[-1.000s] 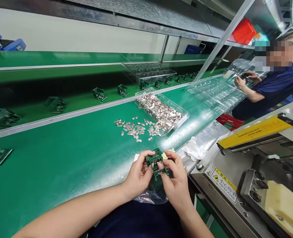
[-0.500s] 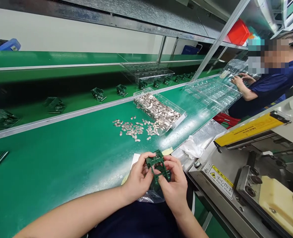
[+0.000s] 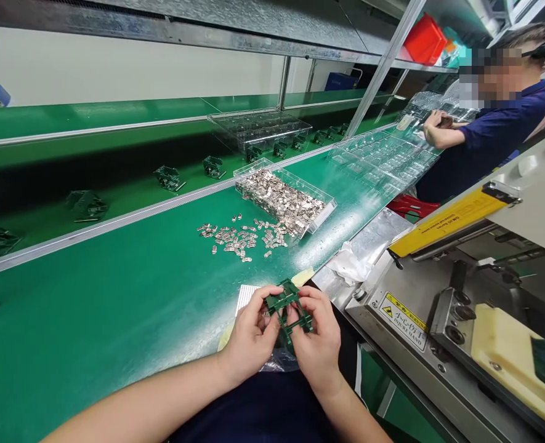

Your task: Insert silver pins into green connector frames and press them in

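Note:
Both hands grip one green circuit board panel (image 3: 282, 299) with open gaps in it, held tilted over the bench's near edge. My left hand (image 3: 252, 332) pinches its left side between thumb and fingers. On the right side, my right hand (image 3: 319, 332) has its thumb at the near part and its fingers curled behind. Beyond the hands, small silvery metal pieces (image 3: 239, 240) lie loose on the green bench top (image 3: 129, 295). A clear plastic tray (image 3: 321, 223) heaped with more of these pieces stands just behind them.
Similar green boards (image 3: 168, 177) stand along the back strip. At right is a press machine (image 3: 406, 314) with a warning label and yellow bar. Clear blister trays (image 3: 383, 157) lie farther along, where a co-worker (image 3: 494, 135) sits. White crumpled material (image 3: 350, 263) lies beside the machine.
The view has shifted slightly, so the scene sits farther left. Both hands keep hold of the board, which has turned a little. The co-worker's arms have come closer together.

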Available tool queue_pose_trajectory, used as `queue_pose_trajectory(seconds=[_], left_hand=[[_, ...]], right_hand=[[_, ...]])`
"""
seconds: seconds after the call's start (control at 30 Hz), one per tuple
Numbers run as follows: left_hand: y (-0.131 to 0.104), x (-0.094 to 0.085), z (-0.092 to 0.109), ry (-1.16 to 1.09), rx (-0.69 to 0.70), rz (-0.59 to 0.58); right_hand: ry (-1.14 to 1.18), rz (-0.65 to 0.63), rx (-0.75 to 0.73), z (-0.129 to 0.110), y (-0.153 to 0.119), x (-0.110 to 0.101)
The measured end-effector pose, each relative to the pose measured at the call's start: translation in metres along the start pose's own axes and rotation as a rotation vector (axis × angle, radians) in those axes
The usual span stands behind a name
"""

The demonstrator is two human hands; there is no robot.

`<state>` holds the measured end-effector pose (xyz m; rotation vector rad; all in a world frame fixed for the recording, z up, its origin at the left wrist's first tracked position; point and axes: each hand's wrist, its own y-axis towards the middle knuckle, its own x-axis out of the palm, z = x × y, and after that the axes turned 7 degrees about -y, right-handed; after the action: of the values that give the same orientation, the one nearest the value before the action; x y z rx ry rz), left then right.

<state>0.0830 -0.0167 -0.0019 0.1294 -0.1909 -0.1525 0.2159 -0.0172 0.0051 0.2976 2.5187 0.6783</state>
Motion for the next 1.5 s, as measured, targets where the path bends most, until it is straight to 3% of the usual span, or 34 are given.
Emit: queue_pose_trajectory(seconds=[0.2,0.37,0.5,0.63,0.77,0.9,0.97,1.03,1.1,1.17,1.23,1.3,1.37,1.4,1.5], left_hand=[[0.004,-0.001,0.000,0.006,-0.006,-0.007],[0.002,-0.001,-0.003,0.045,-0.037,-0.057],[0.003,0.000,-0.001,0.032,-0.058,-0.061],[0.008,0.001,0.005,-0.021,-0.093,-0.071],[0.013,0.015,0.018,0.099,-0.120,-0.294],[0.031,0.053,0.042,0.145,-0.105,-0.655],[0.047,0.084,0.054,0.102,-0.128,-0.904],[0.063,0.122,0.062,0.063,-0.093,-1.087],[0.077,0.169,0.064,0.075,0.082,-1.092],[0.087,0.221,0.059,0.144,0.303,-0.988],[0.093,0.268,0.052,0.207,0.380,-0.973],[0.100,0.300,0.047,0.259,0.277,-1.007],[0.107,0.309,0.048,0.206,0.133,-0.979],[0.109,0.302,0.050,0.133,0.082,-0.937],[0.111,0.248,0.059,-0.120,0.011,-0.812]], right_hand=[[0.477,-0.157,0.413,0.005,0.008,-0.002],[0.647,-0.147,0.559,0.002,0.011,0.001],[0.683,-0.153,0.553,0.006,0.007,-0.001],[0.614,-0.210,0.417,0.017,0.004,-0.021],[0.299,-0.314,0.178,0.017,0.002,-0.063],[0.103,-0.267,0.071,0.008,-0.015,-0.127],[0.034,-0.145,0.099,0.006,-0.032,-0.165],[-0.071,0.105,0.161,0.005,-0.053,-0.204],[-0.199,0.513,0.244,0.006,-0.073,-0.243],[-0.262,0.833,0.304,0.008,-0.087,-0.275],[-0.225,0.916,0.374,0.013,-0.091,-0.300],[-0.157,0.869,0.464,0.020,-0.085,-0.316],[-0.161,0.816,0.544,0.029,-0.071,-0.325],[-0.190,0.779,0.562,0.033,-0.062,-0.327],[-0.266,0.544,0.585,0.045,-0.033,-0.328]])
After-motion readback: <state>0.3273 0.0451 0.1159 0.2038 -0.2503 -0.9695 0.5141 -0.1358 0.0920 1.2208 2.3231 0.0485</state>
